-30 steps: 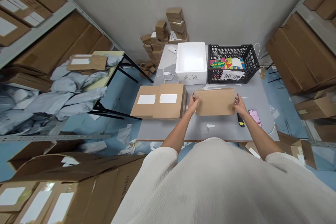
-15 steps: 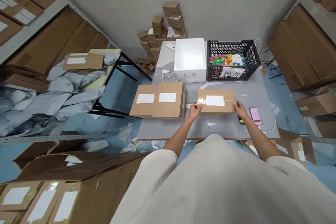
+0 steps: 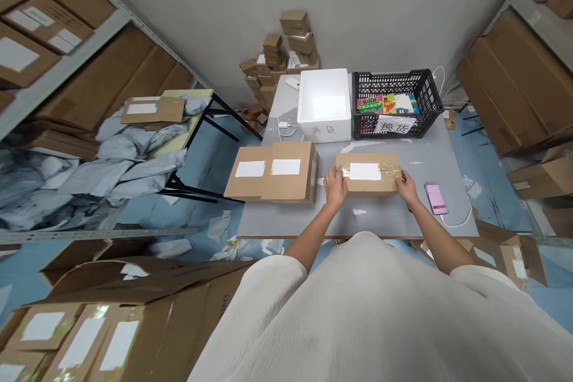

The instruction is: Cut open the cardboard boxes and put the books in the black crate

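Observation:
A flat brown cardboard box (image 3: 367, 162) with a white label and yellowish tape lies on the grey table (image 3: 380, 221) in front of me. My left hand (image 3: 335, 185) grips the box's near left corner, fingers curled. At its near right corner my right hand (image 3: 406, 185) holds on, fingers bent over the tape. To the left lies a stack of two labelled cardboard boxes (image 3: 273, 172).
Behind the box stand a white foam box (image 3: 324, 105) and a black plastic crate (image 3: 396, 104) holding colourful packs. A pink phone (image 3: 436, 199) lies at the right. Small cartons (image 3: 286, 51) are piled at the wall. Shelves with cartons flank both sides; grey mail bags (image 3: 111, 167) at left.
The box was tipped from standing on edge to lying flat, label up. Both hands slid to its near corners.

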Demonstrator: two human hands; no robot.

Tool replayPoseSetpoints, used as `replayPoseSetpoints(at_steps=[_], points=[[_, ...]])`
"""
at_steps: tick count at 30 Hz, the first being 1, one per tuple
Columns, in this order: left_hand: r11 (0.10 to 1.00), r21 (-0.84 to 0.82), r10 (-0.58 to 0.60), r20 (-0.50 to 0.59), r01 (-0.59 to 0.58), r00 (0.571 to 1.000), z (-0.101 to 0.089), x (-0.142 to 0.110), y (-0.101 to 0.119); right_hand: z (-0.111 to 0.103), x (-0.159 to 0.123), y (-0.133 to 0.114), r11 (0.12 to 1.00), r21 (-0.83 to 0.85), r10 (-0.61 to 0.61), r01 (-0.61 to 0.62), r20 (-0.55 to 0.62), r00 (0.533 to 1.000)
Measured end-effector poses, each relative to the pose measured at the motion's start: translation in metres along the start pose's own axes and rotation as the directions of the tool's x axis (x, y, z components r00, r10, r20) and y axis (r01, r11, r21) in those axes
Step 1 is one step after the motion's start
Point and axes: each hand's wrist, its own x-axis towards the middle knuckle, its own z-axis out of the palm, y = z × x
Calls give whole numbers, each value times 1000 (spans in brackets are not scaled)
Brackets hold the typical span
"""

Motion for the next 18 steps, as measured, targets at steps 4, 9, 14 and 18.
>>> replayPoseSetpoints(at_steps=[4, 9, 14, 18], points=[[972, -70, 233, 242, -222, 942, 22, -6, 40, 0, -14, 2, 977, 146, 166, -158, -43, 985], [955, -89, 296, 327, -282, 898, 41, -11, 78, 2, -21, -21, 958, 242, 144, -153, 56, 988], [962, 51, 252, 203, -268, 946, 19, -10, 105, 15, -21, -64, 968, 252, -44, 10, 128, 991], [964, 171, 198, 54, -204, 979, -6, -3, 112, 29, -16, -80, 949, 296, -169, 109, 184, 968]])
